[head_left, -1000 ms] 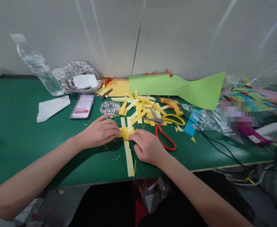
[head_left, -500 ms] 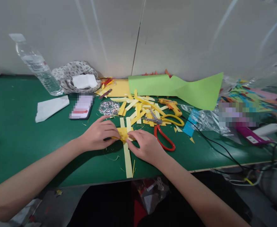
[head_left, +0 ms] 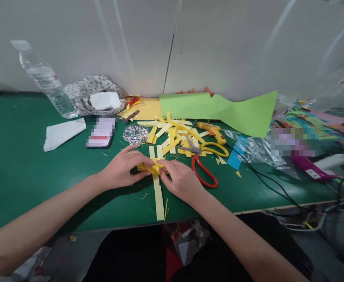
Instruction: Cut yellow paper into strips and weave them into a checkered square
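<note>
Between my two hands is a yellow paper strip (head_left: 154, 168), bent over pale yellow strips that lie on the green table. My left hand (head_left: 127, 166) pinches its left part, fingertips near the middle. From the right, my right hand (head_left: 179, 178) pinches the other part with thumb and forefinger. A pale yellow strip (head_left: 159, 201) runs from under the hands toward the table's front edge. Just right of my right hand lie open scissors (head_left: 204, 150) with one yellow and one red handle. Behind the hands is a heap of cut yellow strips (head_left: 172, 131).
A yellow glue gun (head_left: 213, 131) with a black cord lies right of the heap. Behind it stands a green sheet (head_left: 219, 109). To the left are a phone (head_left: 101, 133), a tissue (head_left: 63, 135), a water bottle (head_left: 47, 80) and a round sequin packet (head_left: 135, 134).
My left fingers have moved right, closer to my right fingertips. The yellow strip is now bunched and raised between them. The things around have stayed put.
</note>
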Action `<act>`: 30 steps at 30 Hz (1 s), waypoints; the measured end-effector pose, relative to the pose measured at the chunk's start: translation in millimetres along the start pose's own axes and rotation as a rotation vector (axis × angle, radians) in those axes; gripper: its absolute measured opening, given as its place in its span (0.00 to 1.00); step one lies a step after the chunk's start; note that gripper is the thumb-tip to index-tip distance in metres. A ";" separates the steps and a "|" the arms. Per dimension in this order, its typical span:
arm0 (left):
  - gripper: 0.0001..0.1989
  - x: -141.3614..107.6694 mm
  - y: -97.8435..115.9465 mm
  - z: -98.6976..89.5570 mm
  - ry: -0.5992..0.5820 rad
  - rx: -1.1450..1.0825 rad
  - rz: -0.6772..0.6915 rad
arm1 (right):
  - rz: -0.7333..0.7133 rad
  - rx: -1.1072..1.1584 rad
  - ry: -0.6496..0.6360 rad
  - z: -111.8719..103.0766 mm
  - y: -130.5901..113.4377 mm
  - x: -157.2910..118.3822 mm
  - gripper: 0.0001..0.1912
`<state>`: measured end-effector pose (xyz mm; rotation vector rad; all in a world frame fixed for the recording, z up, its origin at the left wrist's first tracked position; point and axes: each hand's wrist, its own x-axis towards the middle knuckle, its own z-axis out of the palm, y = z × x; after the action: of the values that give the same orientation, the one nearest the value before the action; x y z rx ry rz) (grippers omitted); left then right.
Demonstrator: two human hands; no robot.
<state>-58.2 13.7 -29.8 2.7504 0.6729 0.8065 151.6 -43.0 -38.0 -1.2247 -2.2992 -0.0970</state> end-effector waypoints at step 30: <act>0.35 1.4 9.7 -5.4 -0.403 -0.121 0.243 | 0.280 0.415 -0.247 -26.6 14.4 7.9 0.32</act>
<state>-56.5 6.2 -21.7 2.7888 0.2077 0.2984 170.5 -36.6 -13.9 -1.3721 -2.1650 0.6310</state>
